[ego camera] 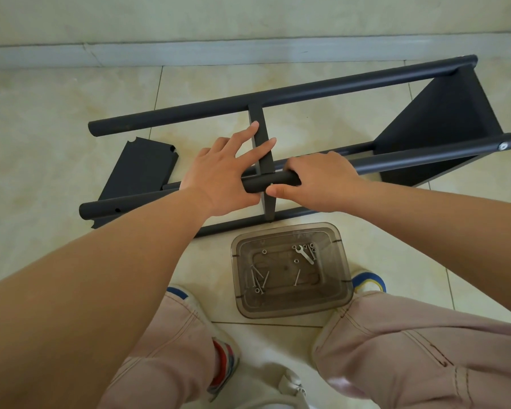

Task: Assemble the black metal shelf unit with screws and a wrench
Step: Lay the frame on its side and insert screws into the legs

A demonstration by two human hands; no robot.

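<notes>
The black metal shelf unit lies on its side on the tiled floor, its round posts running left to right. A shelf panel is fixed at its right end and a middle panel stands edge-on between the posts. My left hand rests with straight fingers against that middle panel. My right hand grips the near upper post right beside the panel. A loose black panel lies flat at the left. The small silver wrench and several screws lie in a clear plastic tray.
The tray sits on the floor between my feet, just in front of the shelf unit. My knees in pink trousers fill the bottom of the view. A wall with a grey skirting board runs behind the shelf.
</notes>
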